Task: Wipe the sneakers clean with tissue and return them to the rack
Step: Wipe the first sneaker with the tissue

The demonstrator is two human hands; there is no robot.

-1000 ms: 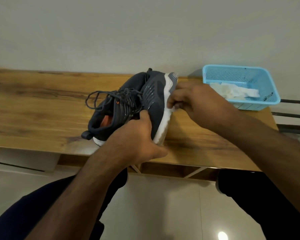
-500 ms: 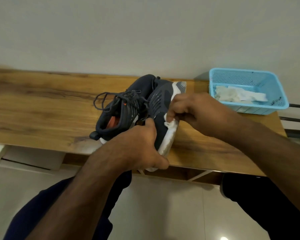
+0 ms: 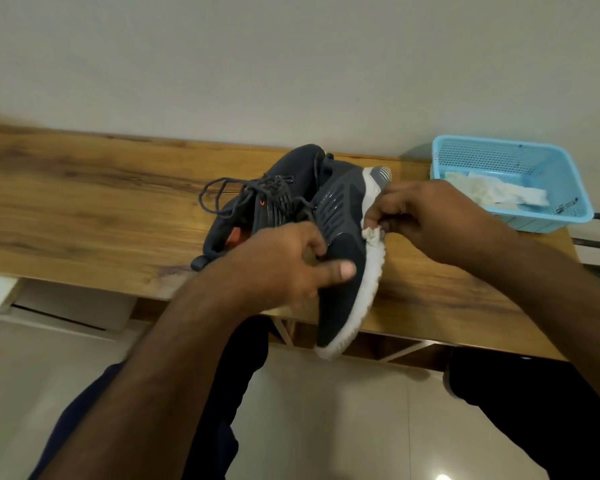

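- Two sneakers (image 3: 291, 216) sit mid-bench (image 3: 84, 202) near its front edge, below a plain wall (image 3: 291, 57).
- Your left hand (image 3: 284, 268) grips one sneaker; your right hand (image 3: 426, 220) pinches tissue (image 3: 372, 233) against its sole.
- Blue basket (image 3: 551, 161) occupies the far right corner.

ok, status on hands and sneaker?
Left hand grips sneaker. Right hand pinches tissue against white sole. Nothing blocking.

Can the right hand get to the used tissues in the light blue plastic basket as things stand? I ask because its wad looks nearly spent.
Probably yes: the light blue plastic basket is open-topped just beyond the right hand, nothing between. But it pinches a white tissue wad.
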